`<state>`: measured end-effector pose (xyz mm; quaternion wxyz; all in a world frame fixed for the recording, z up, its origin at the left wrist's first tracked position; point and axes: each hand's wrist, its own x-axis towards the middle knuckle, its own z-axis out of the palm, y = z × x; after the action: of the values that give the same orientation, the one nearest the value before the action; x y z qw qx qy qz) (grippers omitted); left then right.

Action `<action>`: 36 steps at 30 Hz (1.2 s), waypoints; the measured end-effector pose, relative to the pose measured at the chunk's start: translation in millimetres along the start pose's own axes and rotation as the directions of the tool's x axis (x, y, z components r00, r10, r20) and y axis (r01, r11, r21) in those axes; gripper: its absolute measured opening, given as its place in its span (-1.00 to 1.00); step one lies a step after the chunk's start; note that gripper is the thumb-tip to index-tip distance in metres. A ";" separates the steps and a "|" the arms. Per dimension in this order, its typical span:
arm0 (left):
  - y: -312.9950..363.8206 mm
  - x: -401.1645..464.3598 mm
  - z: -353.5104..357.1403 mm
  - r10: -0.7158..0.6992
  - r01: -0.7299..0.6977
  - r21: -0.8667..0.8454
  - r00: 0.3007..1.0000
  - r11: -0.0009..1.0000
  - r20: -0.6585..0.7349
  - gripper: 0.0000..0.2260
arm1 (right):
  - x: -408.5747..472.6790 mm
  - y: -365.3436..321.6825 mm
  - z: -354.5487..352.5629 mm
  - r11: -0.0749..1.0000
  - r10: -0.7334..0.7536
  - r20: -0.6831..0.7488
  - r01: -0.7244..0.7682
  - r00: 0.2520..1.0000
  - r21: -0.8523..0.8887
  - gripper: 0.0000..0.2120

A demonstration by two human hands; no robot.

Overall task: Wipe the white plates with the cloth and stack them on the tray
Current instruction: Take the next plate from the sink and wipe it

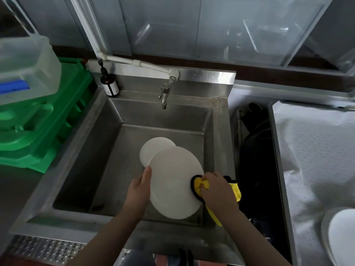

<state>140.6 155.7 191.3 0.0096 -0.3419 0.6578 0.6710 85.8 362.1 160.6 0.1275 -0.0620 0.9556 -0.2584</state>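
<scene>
tilting over the sink (80, 143), a plate (172, 183) is gripped at its left edge by the left hand (137, 191), thumb on the face. against its right rim a cloth (200, 186) is bunched under the curled fingers of the right hand (215, 189). slipping is judged possible if that one-sided grip loosens under rubbing. beyond the fingertips a second plate (151, 150) lies in the basin; far right of them, a tray (307, 150) holds one wiped plate (343, 233).
</scene>
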 end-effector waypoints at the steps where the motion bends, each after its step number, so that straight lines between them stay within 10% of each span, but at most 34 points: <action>1: -0.5 0.1 0.1 -0.007 0.007 -0.008 1.000 1.000 -0.002 -0.70 | -0.8 1.7 -0.6 1.000 0.004 -0.002 -0.004 1.000 0.008 -0.82; 23: -4.4 -1.3 2.7 -0.103 0.069 0.086 0.862 0.994 0.496 -0.70 | 14.3 -39.0 -3.0 0.961 -0.056 -0.160 0.097 0.985 0.259 -0.81; 36: -2.0 -5.5 6.1 -0.120 0.076 0.107 0.857 0.991 0.501 -0.78 | 9.8 -55.7 7.6 0.885 -0.247 -0.153 0.287 0.957 0.367 -0.81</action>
<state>143.0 163.8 191.6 0.2303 -0.1863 0.6416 0.7076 81.4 308.8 180.6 0.0517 -0.1535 0.8736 -0.4589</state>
